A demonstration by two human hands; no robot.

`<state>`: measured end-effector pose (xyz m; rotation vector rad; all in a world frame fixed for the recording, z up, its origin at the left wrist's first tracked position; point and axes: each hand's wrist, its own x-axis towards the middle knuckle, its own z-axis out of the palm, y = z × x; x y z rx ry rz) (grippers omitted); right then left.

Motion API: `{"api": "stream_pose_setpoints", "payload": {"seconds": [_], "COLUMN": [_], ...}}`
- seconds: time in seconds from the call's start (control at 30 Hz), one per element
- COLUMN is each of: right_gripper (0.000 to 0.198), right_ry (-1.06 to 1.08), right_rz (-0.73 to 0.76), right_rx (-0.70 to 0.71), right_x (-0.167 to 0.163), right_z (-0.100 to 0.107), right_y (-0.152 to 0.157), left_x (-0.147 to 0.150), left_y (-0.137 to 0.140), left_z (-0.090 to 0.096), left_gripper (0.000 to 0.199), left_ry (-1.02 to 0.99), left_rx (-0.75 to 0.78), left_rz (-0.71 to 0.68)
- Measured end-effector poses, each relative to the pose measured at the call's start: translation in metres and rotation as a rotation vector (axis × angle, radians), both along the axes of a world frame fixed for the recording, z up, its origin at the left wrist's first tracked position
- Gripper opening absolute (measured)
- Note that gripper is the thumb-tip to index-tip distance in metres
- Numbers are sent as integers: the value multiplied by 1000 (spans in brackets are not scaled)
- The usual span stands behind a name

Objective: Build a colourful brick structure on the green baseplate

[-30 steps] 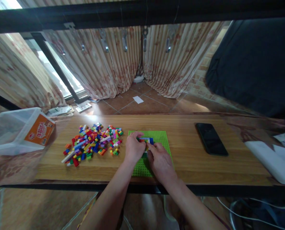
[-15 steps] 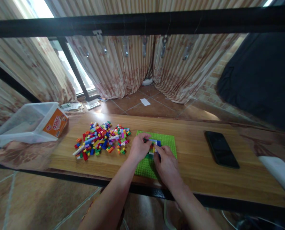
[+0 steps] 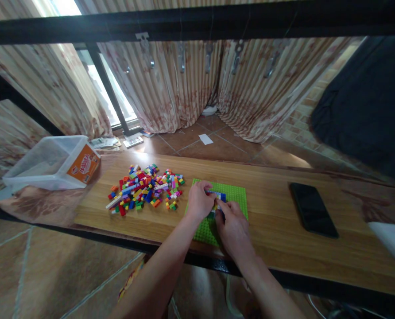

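A green baseplate (image 3: 236, 195) lies on the wooden board in front of me. On it stands a small build of toy bricks (image 3: 222, 196), with blue and white pieces showing; my fingers hide most of it. My left hand (image 3: 200, 199) bends over the build from the left, fingers curled with the tips pressed at its bricks. From the right, my right hand (image 3: 231, 221) reaches in with its fingertips against the build, close to the left fingertips. Whatever small piece lies between the fingers is hidden.
A heap of loose coloured bricks (image 3: 144, 188) spreads left of the baseplate. Further left stands a clear plastic box (image 3: 48, 177) with an orange label. A black phone (image 3: 313, 209) lies to the right. A dark bar (image 3: 197, 24) crosses above, with hooks hanging below it.
My left hand has shifted slightly right over the build, its fingertips now meeting the right hand's. The whole view has moved a little, so the scene sits further right.
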<state>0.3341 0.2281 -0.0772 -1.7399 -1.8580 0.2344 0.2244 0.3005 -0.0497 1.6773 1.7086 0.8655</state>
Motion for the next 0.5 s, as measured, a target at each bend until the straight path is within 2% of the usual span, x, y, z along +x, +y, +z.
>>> {"api": "stream_pose_setpoints", "payload": {"seconds": [0.13, 0.27, 0.5], "right_gripper": [36, 35, 35], "right_ry": [3, -9, -58], "right_rz": [4, -7, -62], "right_rx": [12, 37, 21], "right_x": [1, 4, 13], "right_z": [-1, -1, 6], "right_y": [1, 6, 15], "left_x": [-3, -11, -38], "left_y": [-3, -5, -5], "left_z": [-3, -5, 5], "left_gripper": [20, 15, 15], "left_ry": [-37, -163, -316], "left_rx": [29, 78, 173], "left_rz": [-13, -8, 56]}}
